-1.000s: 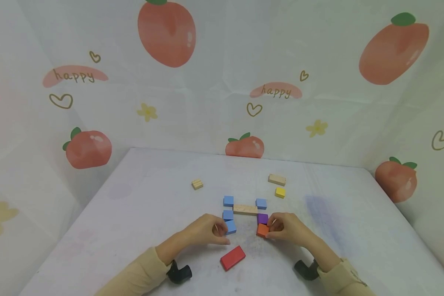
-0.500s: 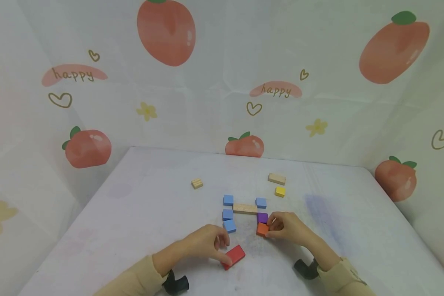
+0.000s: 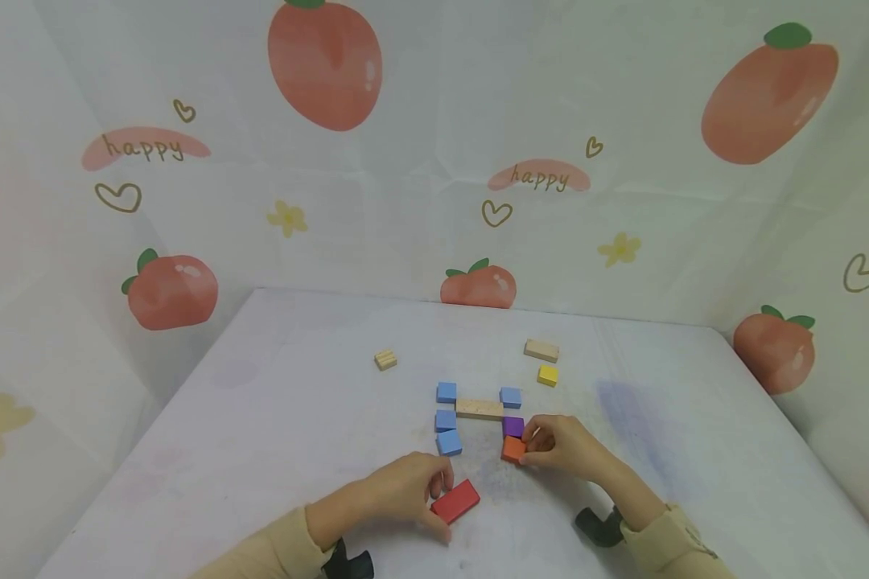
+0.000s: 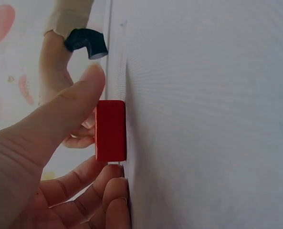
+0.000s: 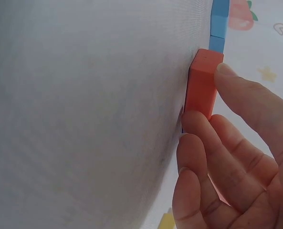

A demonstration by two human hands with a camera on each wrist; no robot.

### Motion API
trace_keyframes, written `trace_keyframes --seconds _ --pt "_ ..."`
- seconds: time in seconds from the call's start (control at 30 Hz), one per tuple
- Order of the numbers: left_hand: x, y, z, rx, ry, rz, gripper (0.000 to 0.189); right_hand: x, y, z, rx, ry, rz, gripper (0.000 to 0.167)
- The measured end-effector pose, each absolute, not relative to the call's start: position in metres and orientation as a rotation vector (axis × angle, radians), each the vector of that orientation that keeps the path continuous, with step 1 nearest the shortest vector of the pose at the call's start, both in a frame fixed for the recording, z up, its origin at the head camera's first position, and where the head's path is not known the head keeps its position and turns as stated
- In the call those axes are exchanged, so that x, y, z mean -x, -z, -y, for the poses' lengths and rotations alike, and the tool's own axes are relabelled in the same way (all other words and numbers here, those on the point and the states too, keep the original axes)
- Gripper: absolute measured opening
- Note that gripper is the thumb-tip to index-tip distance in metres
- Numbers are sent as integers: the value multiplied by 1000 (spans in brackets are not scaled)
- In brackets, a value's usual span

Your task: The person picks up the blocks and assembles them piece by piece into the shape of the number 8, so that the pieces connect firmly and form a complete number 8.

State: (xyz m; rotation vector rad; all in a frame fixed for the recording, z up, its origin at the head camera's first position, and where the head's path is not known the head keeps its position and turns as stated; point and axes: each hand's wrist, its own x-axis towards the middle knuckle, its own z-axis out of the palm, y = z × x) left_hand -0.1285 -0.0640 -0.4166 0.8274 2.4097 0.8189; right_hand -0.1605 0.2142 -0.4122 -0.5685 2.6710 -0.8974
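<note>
Red block (image 3: 455, 503) on tbl (image 3: 261, 402), btwn L-hand fingers (image 4: 68, 183)

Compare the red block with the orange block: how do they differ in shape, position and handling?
The red block is oblong; the orange block looks squarer in the head view. The red block lies apart from other blocks, while the orange block sits next to the purple block. The left hand straddles the red block; the right hand pinches the orange block. Both are plain-coloured.

Tons of room left of the blue cubes (image 3: 445, 418), plank (image 3: 479, 409) and right hand (image 3: 566, 444) in the way rightward tho
</note>
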Motion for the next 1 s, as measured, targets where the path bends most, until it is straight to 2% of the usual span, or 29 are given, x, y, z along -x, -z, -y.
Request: trace_keyframes --seconds 0.53,1.0 --pt "128 416 66 -913 -796 -2482 25 159 412 -213 518 907 -2653 27" --pt "134 411 59 -816 -811 -2559 30 160 412 -212 494 902 -2655 26"
